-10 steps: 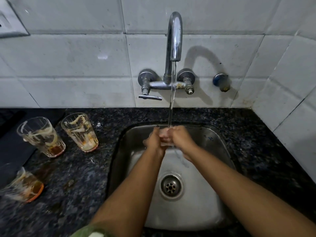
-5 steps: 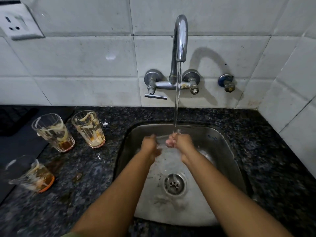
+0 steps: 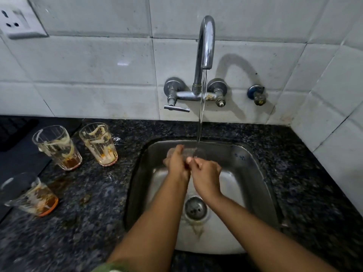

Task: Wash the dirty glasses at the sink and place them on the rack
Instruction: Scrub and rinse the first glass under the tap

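Note:
Both of my hands are in the steel sink [image 3: 253,173] under the running stream from the tap [image 3: 205,42]. My left hand [image 3: 177,163] wraps over a clear glass [image 3: 200,154] that lies sideways, mostly hidden behind my fingers. My right hand [image 3: 205,176] is curled against it, thumb pressed to the glass. Three dirty glasses stand on the counter to the left: one at the back left [image 3: 57,148], one closer to the sink [image 3: 99,144], and one tilted at the near left [image 3: 29,195]. All three are streaked with cream and brown residue.
The dark speckled counter [image 3: 88,222] surrounds the sink. A black mat [image 3: 17,154] lies at the far left under the glasses' edge. The drain [image 3: 195,208] sits below my wrists. A tap lever [image 3: 176,108] and a wall socket [image 3: 17,18] are on the tiled wall.
My hands were apart half a second ago and have come together again around the glass under the water. The view has shifted slightly; the counter glasses have not moved.

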